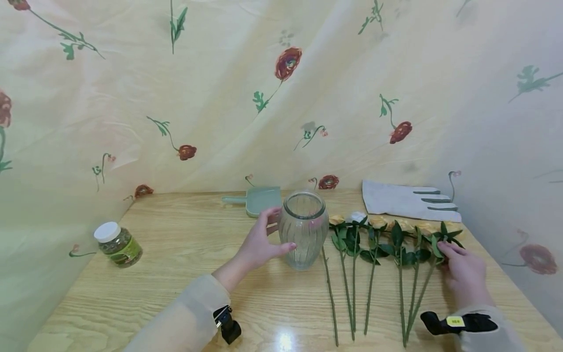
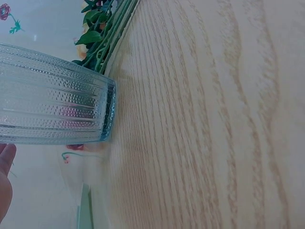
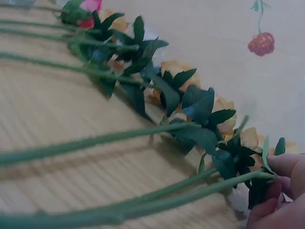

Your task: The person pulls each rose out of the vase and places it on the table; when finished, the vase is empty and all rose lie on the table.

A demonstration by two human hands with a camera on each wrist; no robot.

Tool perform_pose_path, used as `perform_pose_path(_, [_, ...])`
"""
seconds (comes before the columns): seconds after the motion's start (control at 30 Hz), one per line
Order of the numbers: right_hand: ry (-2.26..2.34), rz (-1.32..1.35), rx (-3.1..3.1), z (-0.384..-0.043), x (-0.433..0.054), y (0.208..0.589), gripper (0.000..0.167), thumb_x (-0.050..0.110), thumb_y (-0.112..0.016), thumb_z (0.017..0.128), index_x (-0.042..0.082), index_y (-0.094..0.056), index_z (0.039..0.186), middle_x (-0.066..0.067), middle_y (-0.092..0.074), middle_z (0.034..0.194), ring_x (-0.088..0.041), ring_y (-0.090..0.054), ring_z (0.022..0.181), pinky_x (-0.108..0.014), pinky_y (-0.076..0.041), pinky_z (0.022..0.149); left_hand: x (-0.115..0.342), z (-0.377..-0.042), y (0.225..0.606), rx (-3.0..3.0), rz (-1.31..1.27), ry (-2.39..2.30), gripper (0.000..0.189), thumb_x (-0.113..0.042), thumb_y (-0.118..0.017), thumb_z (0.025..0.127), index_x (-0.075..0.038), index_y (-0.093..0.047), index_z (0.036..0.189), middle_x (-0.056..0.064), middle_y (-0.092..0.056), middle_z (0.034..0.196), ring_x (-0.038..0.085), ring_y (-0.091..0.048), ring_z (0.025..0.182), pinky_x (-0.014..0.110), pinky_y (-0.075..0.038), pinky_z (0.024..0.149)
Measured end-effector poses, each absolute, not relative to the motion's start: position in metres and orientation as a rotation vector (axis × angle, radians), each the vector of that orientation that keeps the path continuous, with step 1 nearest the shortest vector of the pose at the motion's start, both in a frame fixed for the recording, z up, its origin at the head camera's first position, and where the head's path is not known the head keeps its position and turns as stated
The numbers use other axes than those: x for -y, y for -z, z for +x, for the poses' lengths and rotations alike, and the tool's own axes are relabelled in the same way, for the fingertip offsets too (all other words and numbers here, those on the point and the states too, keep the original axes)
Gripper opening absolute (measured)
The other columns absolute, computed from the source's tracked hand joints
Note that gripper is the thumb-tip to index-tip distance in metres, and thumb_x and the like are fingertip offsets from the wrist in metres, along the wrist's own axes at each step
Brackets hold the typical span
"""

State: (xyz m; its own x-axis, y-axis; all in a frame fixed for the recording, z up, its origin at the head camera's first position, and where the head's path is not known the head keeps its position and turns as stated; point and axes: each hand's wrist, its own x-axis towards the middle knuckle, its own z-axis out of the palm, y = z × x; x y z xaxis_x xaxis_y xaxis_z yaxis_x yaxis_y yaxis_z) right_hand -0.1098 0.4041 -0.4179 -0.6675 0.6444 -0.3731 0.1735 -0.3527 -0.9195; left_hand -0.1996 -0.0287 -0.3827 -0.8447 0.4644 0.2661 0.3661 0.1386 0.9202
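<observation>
A ribbed clear glass vase (image 1: 303, 239) stands upright on the table, with its mouth up. My left hand (image 1: 259, 239) holds its left side, thumb across the front and fingers behind; the left wrist view shows the vase's lower part (image 2: 57, 102). Several long-stemmed roses lie side by side right of the vase, green stems (image 1: 370, 293) pointing toward me. Mostly yellow-orange blooms, one white bloom (image 1: 357, 216) and a pink one face the wall. At the rightmost rose (image 3: 228, 188), my right hand (image 1: 466, 269) pinches the stem just below the bloom, among leaves.
A white-capped jar (image 1: 123, 247) stands at the table's left. Near the wall lie a pale green dustpan (image 1: 263, 199) and a grey-white glove (image 1: 396, 198), the latter behind the blooms. A flower-patterned cloth (image 1: 228, 98) hangs around the wooden table (image 1: 176, 288).
</observation>
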Motion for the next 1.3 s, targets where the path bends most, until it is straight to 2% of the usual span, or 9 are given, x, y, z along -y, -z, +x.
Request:
perform_pose_path(0.27, [-1.800, -1.118, 2.008, -0.109, -0.408, 0.422, 0.014, 0.038, -0.068, 0.084, 0.039, -0.063, 0.071, 0.013, -0.052, 0.072, -0.010, -0.047, 0.062, -0.026, -0.041, 0.046, 0.028, -0.199, 0.384, -2.311, 0.874, -1.837, 0.083, -0.012, -0.080, 0.073, -0.008, -0.031, 0.139, 0.012, -0.043, 0.131, 0.026, -0.043, 0.122, 0.043, -0.040, 0.101])
perform_pose_path(0.33, [-1.751, -1.124, 2.056, -0.108, -0.409, 0.422, 0.004, 0.040, -0.066, 0.085, 0.037, -0.067, 0.086, 0.013, -0.053, 0.071, -0.011, -0.047, 0.064, -0.027, -0.040, 0.047, 0.028, -0.200, 0.384, -2.309, 0.886, -1.835, 0.083, -0.012, -0.080, 0.073, -0.007, -0.030, 0.139, 0.012, -0.043, 0.131, 0.027, -0.043, 0.122, 0.043, -0.040, 0.101])
perform_pose_path(0.37, [-1.732, -1.132, 2.074, -0.108, -0.409, 0.423, 0.013, 0.041, -0.065, 0.086, 0.034, -0.069, 0.097, 0.015, -0.053, 0.072, -0.010, -0.047, 0.066, -0.025, -0.042, 0.049, 0.027, -0.200, 0.384, -2.309, 0.885, -1.835, 0.083, -0.012, -0.080, 0.073, -0.007, -0.030, 0.139, 0.012, -0.043, 0.131, 0.026, -0.043, 0.122, 0.043, -0.040, 0.101])
perform_pose_path(0.5, [-1.602, -1.152, 2.185, -0.110, -0.409, 0.420, 0.060, 0.046, -0.059, 0.088, 0.010, -0.049, 0.136, 0.002, -0.060, 0.099, -0.016, -0.051, 0.090, -0.024, -0.050, 0.072, 0.027, -0.199, 0.384, -2.308, 0.869, -1.838, 0.083, -0.013, -0.080, 0.073, -0.008, -0.031, 0.139, 0.012, -0.043, 0.132, 0.026, -0.043, 0.123, 0.043, -0.040, 0.101])
perform_pose_path(0.6, [-1.490, -1.134, 2.285, -0.111, -0.408, 0.414, 0.069, 0.049, -0.051, 0.090, 0.002, -0.041, 0.139, -0.017, -0.046, 0.135, -0.029, -0.040, 0.123, -0.039, -0.040, 0.100, 0.027, -0.199, 0.383, -2.303, 0.866, -1.843, 0.083, -0.013, -0.080, 0.073, -0.008, -0.030, 0.140, 0.011, -0.043, 0.131, 0.026, -0.043, 0.122, 0.044, -0.039, 0.102])
perform_pose_path(0.7, [-1.463, -1.103, 2.321, -0.112, -0.408, 0.406, 0.072, 0.051, -0.048, 0.090, 0.000, -0.039, 0.140, -0.020, -0.025, 0.149, -0.034, -0.021, 0.136, -0.049, -0.025, 0.109, 0.027, -0.199, 0.384, -2.296, 0.868, -1.848, 0.083, -0.013, -0.080, 0.073, -0.008, -0.030, 0.140, 0.011, -0.043, 0.132, 0.026, -0.042, 0.123, 0.046, -0.038, 0.102])
perform_pose_path(0.9, [-1.402, -0.987, 2.422, -0.117, -0.399, 0.393, 0.075, 0.057, -0.046, 0.089, 0.004, -0.038, 0.142, -0.020, -0.028, 0.148, -0.038, -0.028, 0.132, -0.054, -0.034, 0.101, 0.027, -0.201, 0.384, -2.301, 0.855, -1.835, 0.084, -0.015, -0.081, 0.073, -0.009, -0.030, 0.140, 0.010, -0.043, 0.131, 0.025, -0.042, 0.123, 0.044, -0.038, 0.103])
perform_pose_path(1.1, [-1.224, -0.694, 2.542, -0.128, -0.382, 0.379, 0.072, 0.057, -0.046, 0.090, 0.003, -0.043, 0.139, -0.019, -0.045, 0.132, -0.030, -0.044, 0.108, -0.029, -0.045, 0.070, 0.027, -0.201, 0.385, -2.293, 0.860, -1.844, 0.084, -0.013, -0.080, 0.073, -0.010, -0.030, 0.140, 0.011, -0.043, 0.131, 0.025, -0.042, 0.123, 0.047, -0.037, 0.103])
perform_pose_path(1.3, [-1.066, -0.398, 2.676, -0.141, -0.367, 0.361, 0.073, 0.056, -0.045, 0.091, 0.003, -0.040, 0.141, -0.023, -0.048, 0.129, -0.033, -0.047, 0.104, -0.027, -0.043, 0.060, 0.029, -0.200, 0.384, -2.315, 0.899, -1.832, 0.085, -0.013, -0.081, 0.072, -0.010, -0.030, 0.140, 0.010, -0.044, 0.131, 0.025, -0.043, 0.121, 0.044, -0.039, 0.102])
